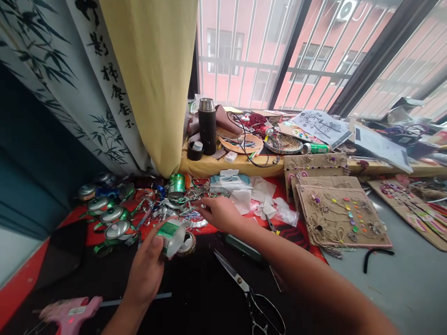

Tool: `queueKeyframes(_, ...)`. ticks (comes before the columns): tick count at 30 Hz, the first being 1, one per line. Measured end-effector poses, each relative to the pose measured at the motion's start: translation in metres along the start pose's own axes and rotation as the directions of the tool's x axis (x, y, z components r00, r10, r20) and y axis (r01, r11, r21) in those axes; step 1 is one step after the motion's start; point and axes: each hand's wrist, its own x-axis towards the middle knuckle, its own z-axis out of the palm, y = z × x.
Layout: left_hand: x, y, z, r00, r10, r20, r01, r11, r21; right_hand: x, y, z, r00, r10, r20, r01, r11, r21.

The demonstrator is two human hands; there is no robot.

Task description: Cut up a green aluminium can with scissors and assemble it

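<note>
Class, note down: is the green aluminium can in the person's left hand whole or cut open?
Cut open: the green aluminium can in the left hand ends in a thin silver sheet, not a closed cylinder.

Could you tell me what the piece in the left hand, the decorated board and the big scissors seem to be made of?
The can piece in the left hand looks like thin aluminium: printed green, with bright cut edges. The decorated board seems matte brown cardboard with twine loops. The big scissors have shiny, probably steel blades; the black handles may be plastic or coated metal.
</note>
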Motion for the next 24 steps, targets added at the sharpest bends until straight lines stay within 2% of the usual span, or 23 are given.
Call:
queueKeyframes(9, 0.002, 0.003, -0.001, 1.000, 0.007, -0.014, -0.007, 1.000, 0.019, -0.024, 0.005, 0.003, 0.997, 0.011, 0.081, -0.019, 0.994, 0.108)
queueKeyframes(14, 0.002, 0.000, 0.000, 1.000, 0.013, 0.000, -0.013, 1.000, -0.010, -0.057, 0.006, 0.002, 0.990, 0.035, 0.135, -0.051, 0.991, 0.123)
queueKeyframes(19, -0.001, -0.004, 0.003, 1.000, 0.016, 0.019, -0.015, 0.999, -0.036, -0.099, 0.008, 0.011, 0.985, 0.071, 0.158, -0.099, 0.980, 0.172)
queueKeyframes(24, -0.005, -0.009, 0.006, 0.999, -0.034, 0.024, 0.037, 0.994, -0.103, -0.132, 0.011, 0.017, 0.963, 0.195, 0.184, -0.232, 0.950, 0.211)
